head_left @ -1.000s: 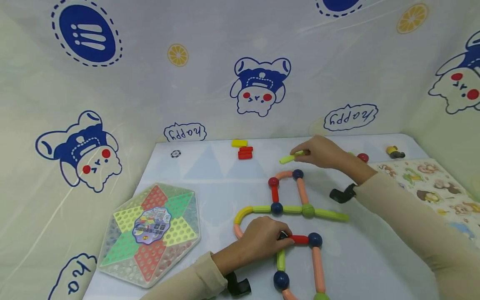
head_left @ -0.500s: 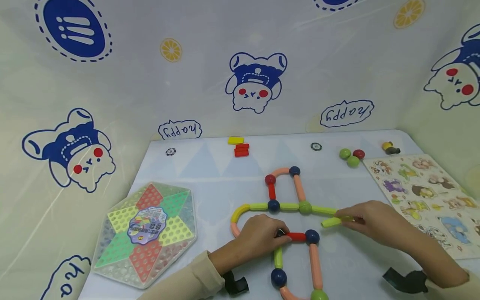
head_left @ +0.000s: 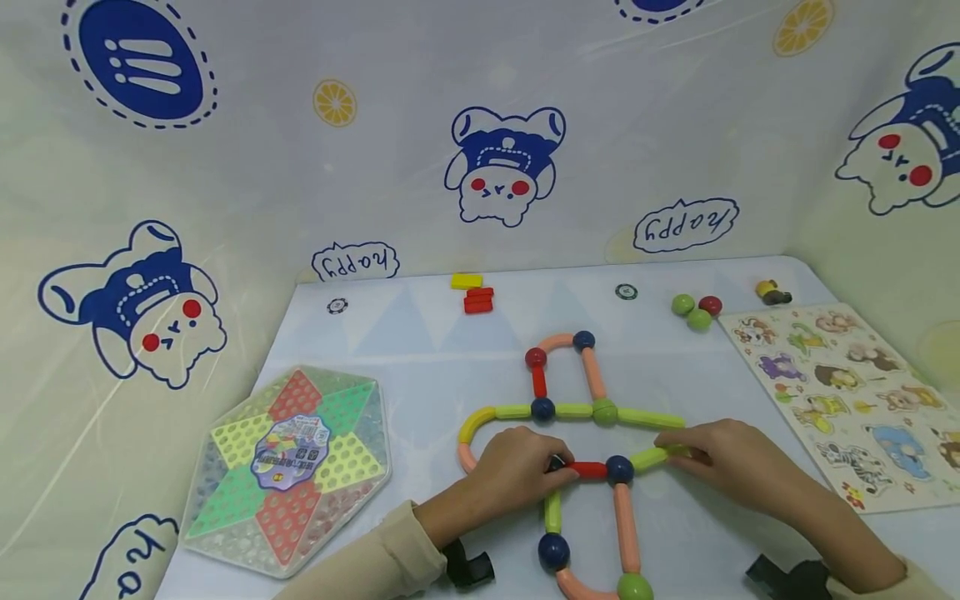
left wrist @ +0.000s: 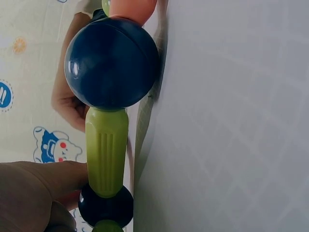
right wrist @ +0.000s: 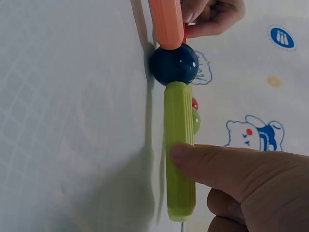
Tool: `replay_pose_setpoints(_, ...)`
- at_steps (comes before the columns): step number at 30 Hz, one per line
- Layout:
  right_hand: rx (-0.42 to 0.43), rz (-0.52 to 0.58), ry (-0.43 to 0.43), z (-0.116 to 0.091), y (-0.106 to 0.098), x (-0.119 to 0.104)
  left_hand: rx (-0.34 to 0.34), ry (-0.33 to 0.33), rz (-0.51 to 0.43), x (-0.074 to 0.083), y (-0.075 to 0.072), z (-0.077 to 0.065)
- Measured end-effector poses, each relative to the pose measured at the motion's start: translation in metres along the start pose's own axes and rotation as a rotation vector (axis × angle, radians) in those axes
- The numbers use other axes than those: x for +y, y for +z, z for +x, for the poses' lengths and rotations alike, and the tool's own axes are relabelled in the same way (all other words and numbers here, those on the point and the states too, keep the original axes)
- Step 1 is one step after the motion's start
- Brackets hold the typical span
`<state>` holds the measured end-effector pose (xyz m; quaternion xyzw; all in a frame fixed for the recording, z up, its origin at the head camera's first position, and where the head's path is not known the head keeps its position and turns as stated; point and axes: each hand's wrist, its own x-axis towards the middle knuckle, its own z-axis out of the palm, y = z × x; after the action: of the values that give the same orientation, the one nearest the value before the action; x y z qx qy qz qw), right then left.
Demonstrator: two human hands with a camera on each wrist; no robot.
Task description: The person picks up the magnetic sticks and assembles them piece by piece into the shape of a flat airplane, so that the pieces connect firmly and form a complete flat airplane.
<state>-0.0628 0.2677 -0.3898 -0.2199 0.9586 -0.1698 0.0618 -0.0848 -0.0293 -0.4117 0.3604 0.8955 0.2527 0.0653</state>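
My right hand (head_left: pixel 731 458) pinches a light green magnetic rod (right wrist: pixel 178 116) between thumb and fingers. The rod's far end meets a dark blue ball (head_left: pixel 619 469), from which a red rod (head_left: pixel 588 471) and a salmon rod (head_left: pixel 627 529) also run. At the red rod's other end my left hand (head_left: pixel 517 467) grips a second dark blue ball (left wrist: pixel 106 207), mostly covered by the fingers in the head view. Behind the hands lies the rest of the rod-and-ball figure: a green row (head_left: pixel 573 411), a yellow curved rod (head_left: pixel 471 423) and an upper loop with a red ball (head_left: pixel 536 357).
A hexagonal Chinese checkers board (head_left: pixel 225 467) lies at left. Loose green and red balls (head_left: pixel 699 319) sit at back right beside an animal sticker sheet (head_left: pixel 847 400). Red blocks (head_left: pixel 478 301) and a yellow block (head_left: pixel 467 282) stand at the back.
My right hand has brought the green rod from the back of the table toward me, and its end now touches the blue ball. The left hand has kept its grip.
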Motion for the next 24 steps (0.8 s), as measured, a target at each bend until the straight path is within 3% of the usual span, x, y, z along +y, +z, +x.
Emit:
replay_pose_setpoints(7, 0.038, 0.053, -0.003, 0.002, -0.004, 0.012, 0.0, -0.01, -0.003, 0.0, -0.001, -0.001)
replay_pose_setpoints(12, 0.172, 0.086, 0.027, 0.016, -0.019, 0.041, -0.006, -0.008, -0.004, -0.001, -0.002, -0.001)
replay_pose_setpoints(18, 0.38, 0.1, 0.321, 0.058, -0.039, 0.084, 0.004, -0.011, 0.002, -0.002, -0.003, 0.0)
replay_pose_setpoints(24, 0.396, 0.089, 0.463, 0.082, -0.039, 0.113, 0.001, 0.004, 0.002, -0.001, 0.001, 0.0)
